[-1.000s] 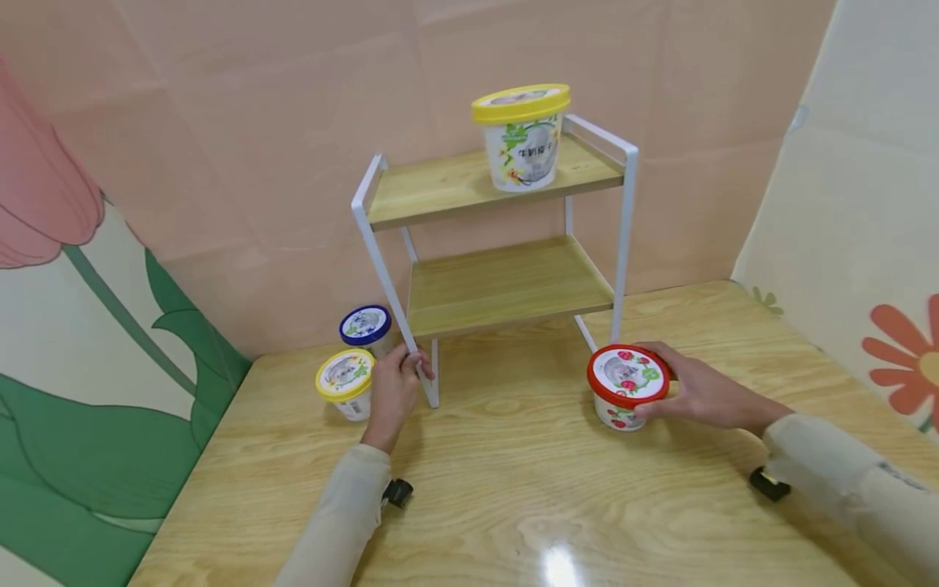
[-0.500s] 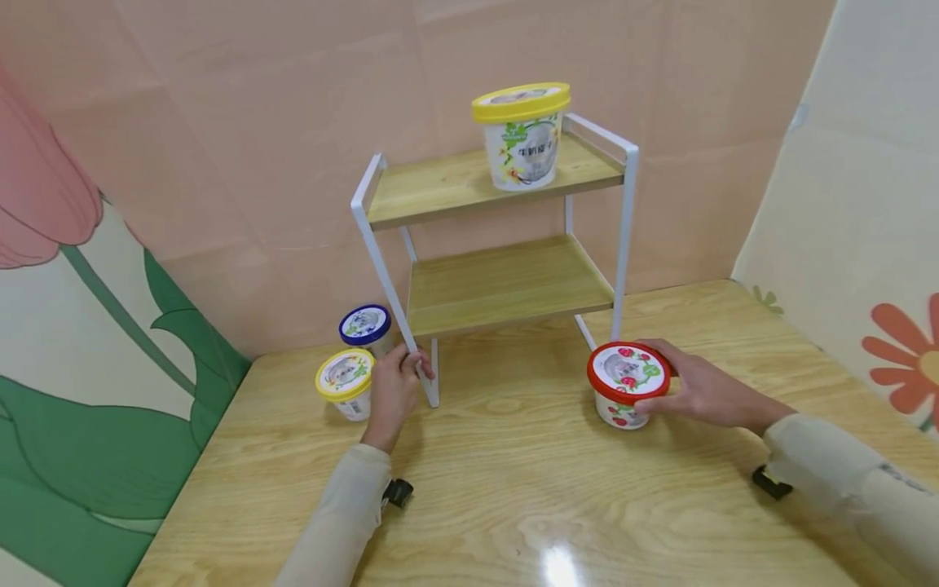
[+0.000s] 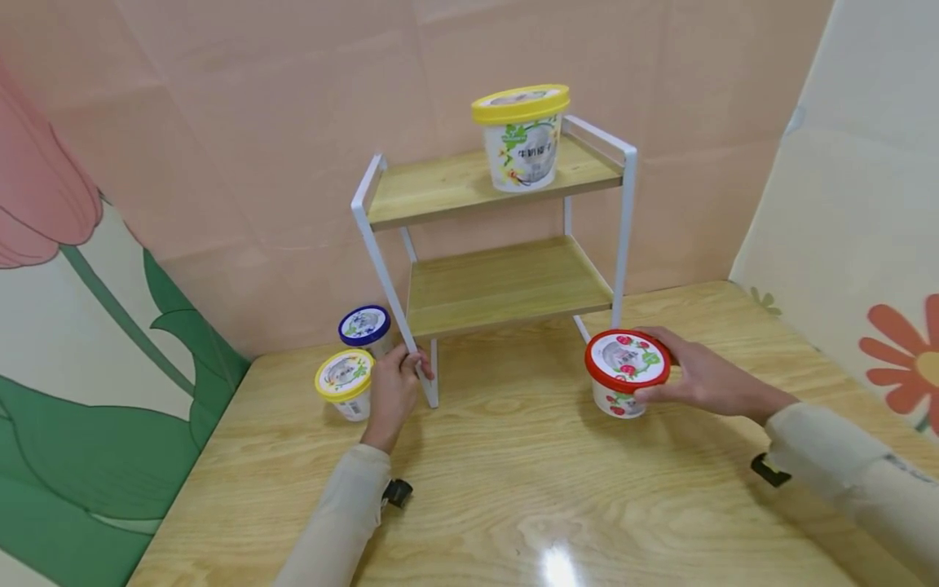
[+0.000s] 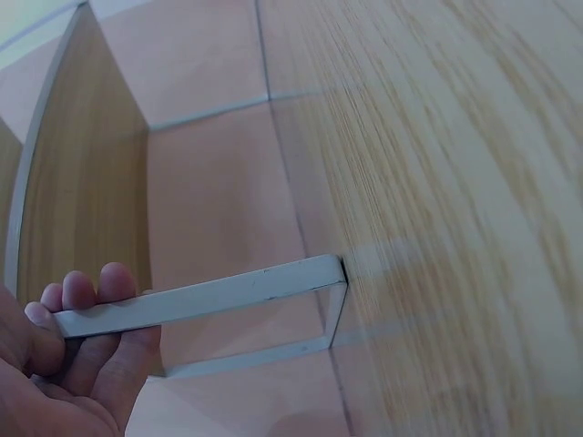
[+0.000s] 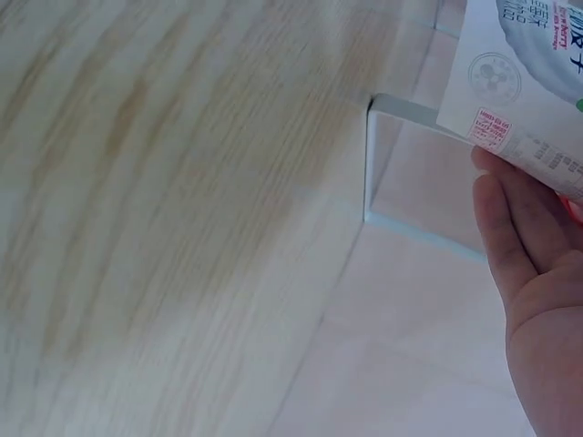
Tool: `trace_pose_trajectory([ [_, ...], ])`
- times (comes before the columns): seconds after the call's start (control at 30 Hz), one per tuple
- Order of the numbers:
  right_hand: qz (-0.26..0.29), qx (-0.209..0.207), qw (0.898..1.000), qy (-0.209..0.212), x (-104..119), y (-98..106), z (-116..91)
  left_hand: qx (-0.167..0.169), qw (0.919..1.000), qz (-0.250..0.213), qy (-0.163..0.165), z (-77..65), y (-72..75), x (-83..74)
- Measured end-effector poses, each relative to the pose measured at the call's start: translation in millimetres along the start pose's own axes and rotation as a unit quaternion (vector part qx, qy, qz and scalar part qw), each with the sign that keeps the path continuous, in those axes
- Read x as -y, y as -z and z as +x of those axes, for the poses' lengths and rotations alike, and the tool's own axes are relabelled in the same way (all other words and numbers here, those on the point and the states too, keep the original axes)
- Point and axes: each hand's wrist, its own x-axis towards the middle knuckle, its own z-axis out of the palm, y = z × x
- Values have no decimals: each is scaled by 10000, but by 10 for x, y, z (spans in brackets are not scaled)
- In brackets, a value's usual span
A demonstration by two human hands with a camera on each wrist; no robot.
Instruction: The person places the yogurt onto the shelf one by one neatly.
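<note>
In the head view my left hand (image 3: 394,397) grips the front left leg of a two-tier shelf (image 3: 499,285) with white metal legs and wooden boards. The left wrist view shows its fingers curled round the white leg (image 4: 209,296). My right hand (image 3: 700,377) holds a red-lidded ice cream tub (image 3: 622,399) by its right side, in front of the shelf's right leg. The right wrist view shows the white tub (image 5: 528,100) raised off the table. A larger-looking yellow-lidded tub (image 3: 522,151) stands on the top board.
Left of the shelf, a blue-lidded tub (image 3: 365,326) and another yellow-lidded tub (image 3: 345,383) stand on the wooden table (image 3: 477,489), close to my left hand. A pink backdrop (image 3: 257,163) rises behind the shelf; a flowered sheet (image 3: 844,204) borders the right.
My right hand has raised the red-lidded tub slightly from where it stood. My left hand keeps its grip on the shelf leg, and the other tubs stay put.
</note>
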Motion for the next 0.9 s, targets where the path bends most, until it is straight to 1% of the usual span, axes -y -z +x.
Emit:
trace_pose_trajectory([
  [0.17, -97, -71, 9999, 11, 7, 50, -2, 42, 10000, -24, -14, 7, -9, 2],
  [0.27, -68, -44, 10000, 19, 19, 82, 11, 17, 10000, -36, -25, 9, -9, 8],
  [0.4, -7, 8, 10000, 21, 48, 113, 31, -9, 10000, -56, 10, 10, -5, 5],
  [0.63, -21, 4, 10000, 67, 103, 163, 57, 42, 10000, 21, 85, 1, 20, -7],
  [0.9, -168, -90, 9997, 129, 152, 223, 65, 20, 10000, 15, -2, 3, 7, 3],
])
